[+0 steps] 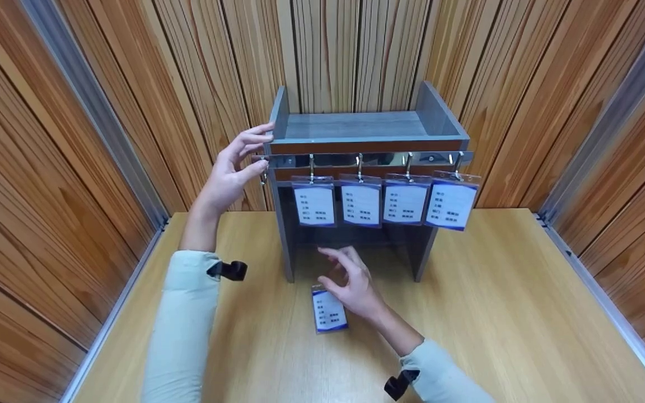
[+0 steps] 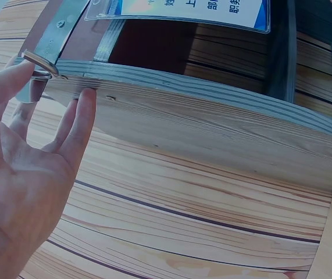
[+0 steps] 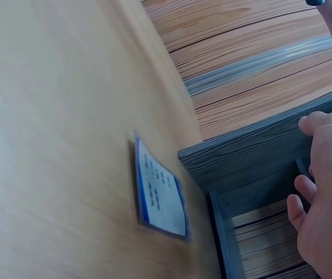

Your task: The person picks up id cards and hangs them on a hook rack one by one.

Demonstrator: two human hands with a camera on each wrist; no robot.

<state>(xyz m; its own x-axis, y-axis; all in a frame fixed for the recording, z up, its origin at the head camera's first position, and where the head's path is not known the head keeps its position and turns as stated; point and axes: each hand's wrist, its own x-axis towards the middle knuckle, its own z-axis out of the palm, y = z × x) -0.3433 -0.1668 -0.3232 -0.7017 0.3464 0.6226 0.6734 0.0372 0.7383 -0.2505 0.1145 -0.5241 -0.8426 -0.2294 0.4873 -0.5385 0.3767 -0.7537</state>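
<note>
My left hand (image 1: 232, 173) is at the left end of a grey wooden rack (image 1: 356, 124). In the left wrist view its thumb touches a metal hook (image 2: 40, 63) on the rail, while extended fingers rest against the rack's side. My right hand (image 1: 356, 284) hovers over the table in front of the rack, fingers loosely curved and nothing between them. Just below it, a badge (image 1: 329, 309) in a clear sleeve with blue edges lies on the table, apart from the fingers in the right wrist view. Several similar badges (image 1: 360, 202) hang in a row from the rail's other hooks.
A metal rail (image 1: 384, 160) runs across the rack's front. The wooden table (image 1: 524, 313) is enclosed by plank-patterned walls (image 1: 328, 50) at the back and both sides. The rack's lower front is an opening between two side panels (image 1: 424, 252).
</note>
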